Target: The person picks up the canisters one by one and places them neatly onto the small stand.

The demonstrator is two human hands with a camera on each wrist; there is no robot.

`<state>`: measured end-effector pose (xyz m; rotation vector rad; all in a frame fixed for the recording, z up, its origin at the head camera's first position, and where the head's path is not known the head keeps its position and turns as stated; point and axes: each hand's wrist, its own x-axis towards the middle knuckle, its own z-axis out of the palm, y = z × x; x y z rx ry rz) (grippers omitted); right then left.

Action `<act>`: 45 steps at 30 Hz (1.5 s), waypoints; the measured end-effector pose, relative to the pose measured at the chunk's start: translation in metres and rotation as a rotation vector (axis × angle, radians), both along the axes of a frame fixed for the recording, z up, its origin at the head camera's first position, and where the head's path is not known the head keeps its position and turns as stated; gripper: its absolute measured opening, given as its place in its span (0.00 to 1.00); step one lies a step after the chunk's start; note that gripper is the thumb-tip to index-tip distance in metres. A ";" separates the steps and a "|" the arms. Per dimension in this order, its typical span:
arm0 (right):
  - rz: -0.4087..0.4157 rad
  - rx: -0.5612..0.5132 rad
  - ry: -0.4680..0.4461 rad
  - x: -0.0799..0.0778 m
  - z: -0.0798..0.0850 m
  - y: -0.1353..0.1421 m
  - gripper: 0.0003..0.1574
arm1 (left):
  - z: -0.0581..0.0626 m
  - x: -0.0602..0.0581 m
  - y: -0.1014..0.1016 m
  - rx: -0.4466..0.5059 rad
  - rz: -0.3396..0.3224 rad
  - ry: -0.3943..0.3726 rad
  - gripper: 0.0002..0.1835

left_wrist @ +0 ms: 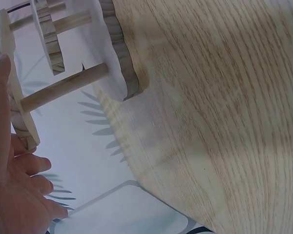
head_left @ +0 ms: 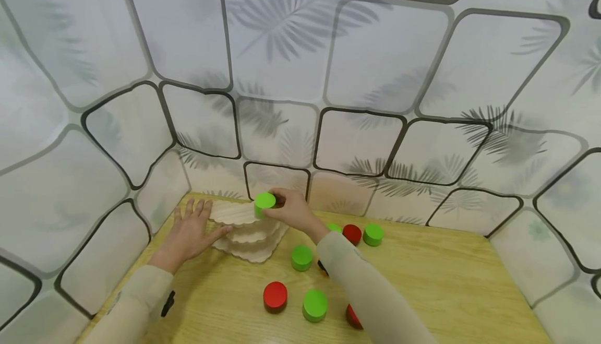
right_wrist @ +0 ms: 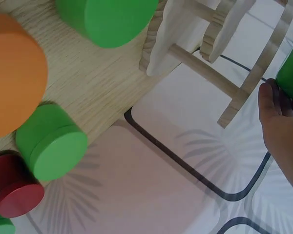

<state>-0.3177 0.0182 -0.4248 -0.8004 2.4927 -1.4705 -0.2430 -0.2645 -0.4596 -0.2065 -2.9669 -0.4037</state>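
Observation:
A pale wooden three-tier stand (head_left: pixel 233 212) with scalloped boards and round posts stands at the back left of the table. My left hand (head_left: pixel 190 234) holds the left end of its top board, thumb along the front. The left wrist view shows the thumb and fingertips about that board (left_wrist: pixel 20 109). With thumb and fingers my right hand (head_left: pixel 297 211) pinches a green round block (head_left: pixel 265 204) at the top board's right end. The right wrist view puts this green block (right_wrist: pixel 292 75) just above the board; whether they touch I cannot tell.
On the wooden table (head_left: pixel 422 281) are more round blocks: green (head_left: pixel 301 258), red (head_left: pixel 275 297), another green (head_left: pixel 314 305), and a red (head_left: pixel 351 234) beside a green (head_left: pixel 373 234) farther back. My right sleeve partly covers others. An orange block (right_wrist: pixel 14 73) shows close up. Patterned walls (head_left: pixel 366 140) enclose the table.

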 end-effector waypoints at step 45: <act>0.050 -0.031 -0.035 -0.006 -0.004 -0.086 0.24 | -0.001 0.000 -0.004 -0.049 -0.010 0.010 0.53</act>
